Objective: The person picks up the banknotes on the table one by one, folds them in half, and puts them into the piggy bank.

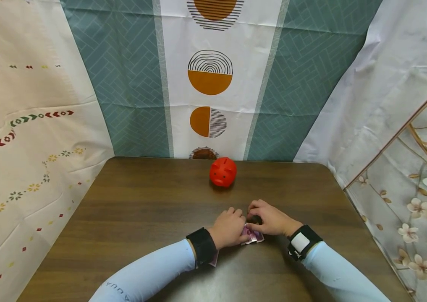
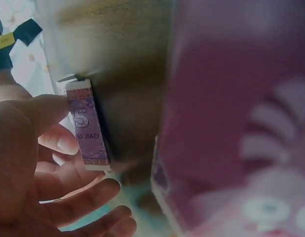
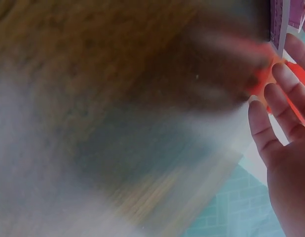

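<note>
A small purple banknote [image 1: 252, 235], folded into a narrow strip, is between my two hands over the wooden table. The left wrist view shows a large 5 and the letters JIAO on the folded banknote [image 2: 85, 128]. My left hand [image 1: 228, 228] holds it with the thumb along its edge, the other fingers loosely bent. From the far side, my right hand [image 1: 271, 219] grips the banknote with its thumb near the upper edge. The fingers of the right hand [image 3: 290, 118] show at the right wrist view's edge, beside the banknote [image 3: 280, 24].
A red piggy bank [image 1: 223, 172] stands near the table's back edge. Another purple-pink note [image 1: 214, 258] lies partly hidden under my left wrist. Patterned cloths hang behind and beside the wooden table [image 1: 141, 201].
</note>
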The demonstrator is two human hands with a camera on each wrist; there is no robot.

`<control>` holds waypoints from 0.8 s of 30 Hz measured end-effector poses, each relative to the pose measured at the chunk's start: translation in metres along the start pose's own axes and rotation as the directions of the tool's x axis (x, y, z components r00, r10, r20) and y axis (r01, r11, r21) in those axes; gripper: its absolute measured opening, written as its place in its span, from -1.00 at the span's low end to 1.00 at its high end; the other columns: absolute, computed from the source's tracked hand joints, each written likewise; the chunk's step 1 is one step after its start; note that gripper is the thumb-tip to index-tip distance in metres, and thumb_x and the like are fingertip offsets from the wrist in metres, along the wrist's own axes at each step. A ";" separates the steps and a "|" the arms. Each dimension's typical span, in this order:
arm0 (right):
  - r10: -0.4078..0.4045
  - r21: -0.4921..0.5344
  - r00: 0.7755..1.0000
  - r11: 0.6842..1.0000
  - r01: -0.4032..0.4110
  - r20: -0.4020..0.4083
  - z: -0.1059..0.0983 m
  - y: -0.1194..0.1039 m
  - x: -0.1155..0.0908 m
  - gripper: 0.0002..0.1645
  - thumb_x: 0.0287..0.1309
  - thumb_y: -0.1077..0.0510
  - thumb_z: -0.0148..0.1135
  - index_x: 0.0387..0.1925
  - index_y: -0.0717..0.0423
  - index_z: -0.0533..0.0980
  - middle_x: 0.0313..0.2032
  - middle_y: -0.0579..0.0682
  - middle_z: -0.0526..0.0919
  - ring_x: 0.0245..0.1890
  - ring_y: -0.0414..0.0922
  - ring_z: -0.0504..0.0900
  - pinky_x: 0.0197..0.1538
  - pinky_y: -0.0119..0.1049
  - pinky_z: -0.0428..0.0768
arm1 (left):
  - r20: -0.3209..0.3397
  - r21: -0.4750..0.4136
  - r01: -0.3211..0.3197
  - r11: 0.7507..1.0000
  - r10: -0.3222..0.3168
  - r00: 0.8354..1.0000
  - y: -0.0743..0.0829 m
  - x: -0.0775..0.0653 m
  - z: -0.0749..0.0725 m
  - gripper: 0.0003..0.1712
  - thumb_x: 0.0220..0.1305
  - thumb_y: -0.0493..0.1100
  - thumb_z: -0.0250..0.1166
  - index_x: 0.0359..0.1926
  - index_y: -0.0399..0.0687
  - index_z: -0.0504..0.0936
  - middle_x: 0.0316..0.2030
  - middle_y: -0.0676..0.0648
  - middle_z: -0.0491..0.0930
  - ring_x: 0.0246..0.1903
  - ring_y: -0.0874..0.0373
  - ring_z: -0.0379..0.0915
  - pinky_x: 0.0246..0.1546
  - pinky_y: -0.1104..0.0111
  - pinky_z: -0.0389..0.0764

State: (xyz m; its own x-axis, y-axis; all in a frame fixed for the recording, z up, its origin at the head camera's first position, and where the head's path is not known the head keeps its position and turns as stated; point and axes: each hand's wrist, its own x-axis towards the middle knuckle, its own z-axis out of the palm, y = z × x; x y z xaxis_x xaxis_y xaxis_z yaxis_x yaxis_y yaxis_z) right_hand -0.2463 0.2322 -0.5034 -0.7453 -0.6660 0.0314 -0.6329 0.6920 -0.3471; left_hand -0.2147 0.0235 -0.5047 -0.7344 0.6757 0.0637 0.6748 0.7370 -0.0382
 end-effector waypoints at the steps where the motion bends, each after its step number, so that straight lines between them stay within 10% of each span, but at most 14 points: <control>1: 0.001 0.007 1.000 1.000 -0.001 -0.002 0.000 -0.001 0.000 -0.73 0.24 -0.18 0.39 -0.21 -0.11 0.70 -0.04 -0.18 0.56 0.00 -0.19 0.48 0.09 -0.16 0.63 | -0.002 0.002 0.002 1.000 -0.002 1.000 0.000 0.000 0.000 -0.39 0.21 0.42 0.33 -0.09 0.01 0.71 -0.17 0.02 0.60 -0.16 0.08 0.48 -0.16 0.28 0.61; 24: -0.019 0.395 0.996 0.918 -0.015 0.083 -0.006 -0.001 0.000 -0.91 0.26 -0.04 0.42 -0.29 -0.16 0.71 -0.38 -0.27 0.72 -0.37 -0.31 0.57 -0.26 -0.38 0.62 | 0.010 -0.074 0.051 0.996 -0.051 0.999 -0.001 -0.005 -0.002 -0.37 0.06 0.41 0.47 -0.15 0.10 0.47 -0.29 0.12 0.64 -0.24 0.14 0.49 -0.19 0.26 0.22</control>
State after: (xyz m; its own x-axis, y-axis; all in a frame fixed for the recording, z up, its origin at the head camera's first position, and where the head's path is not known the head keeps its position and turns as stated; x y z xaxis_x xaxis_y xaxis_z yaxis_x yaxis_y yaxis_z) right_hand -0.2470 0.2334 -0.4980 -0.7134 -0.6996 -0.0397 -0.4871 0.5359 -0.6896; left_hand -0.2115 0.0194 -0.5029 -0.7683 0.6377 0.0557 0.6399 0.7675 0.0386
